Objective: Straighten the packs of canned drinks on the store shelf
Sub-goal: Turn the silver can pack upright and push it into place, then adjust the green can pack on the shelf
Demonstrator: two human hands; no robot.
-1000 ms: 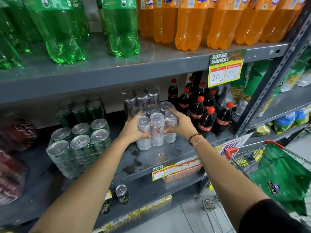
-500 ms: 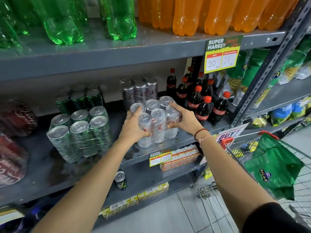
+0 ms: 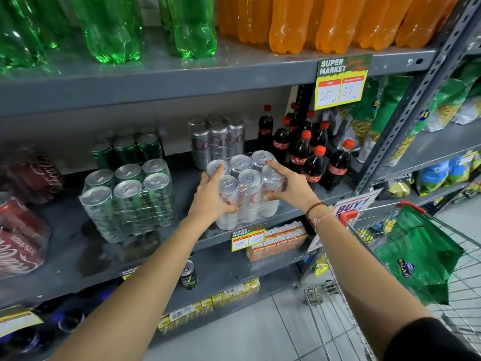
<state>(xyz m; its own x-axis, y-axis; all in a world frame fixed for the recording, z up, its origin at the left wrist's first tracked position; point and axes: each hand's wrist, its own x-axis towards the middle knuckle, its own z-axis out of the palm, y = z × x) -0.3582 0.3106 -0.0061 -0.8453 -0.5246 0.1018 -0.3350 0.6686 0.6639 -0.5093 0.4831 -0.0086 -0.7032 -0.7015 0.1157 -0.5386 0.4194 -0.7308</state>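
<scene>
A shrink-wrapped pack of silver cans (image 3: pixel 247 188) stands at the front edge of the grey middle shelf (image 3: pixel 65 256). My left hand (image 3: pixel 210 201) grips its left side, with the index finger on a can top. On the pack's right side is my right hand (image 3: pixel 291 188), index finger stretched over the back cans. A second silver pack (image 3: pixel 217 142) stands behind it. To the left are a wrapped pack of green cans (image 3: pixel 127 199) and another green pack (image 3: pixel 125 149) behind that. Red cola packs (image 3: pixel 20 230) lie at the far left.
Small cola bottles (image 3: pixel 304 152) stand just right of the silver pack. Green and orange bottles fill the shelf above. A price tag (image 3: pixel 248 239) hangs under the pack. A loose can (image 3: pixel 188 274) and juice cartons (image 3: pixel 276 241) sit on the lower shelf. A cart (image 3: pixel 338 303) with a green bag (image 3: pixel 416 256) stands at right.
Both hands have stayed on the silver pack, which has turned slightly and sits nearer the shelf's front edge. The camera has tilted down a little.
</scene>
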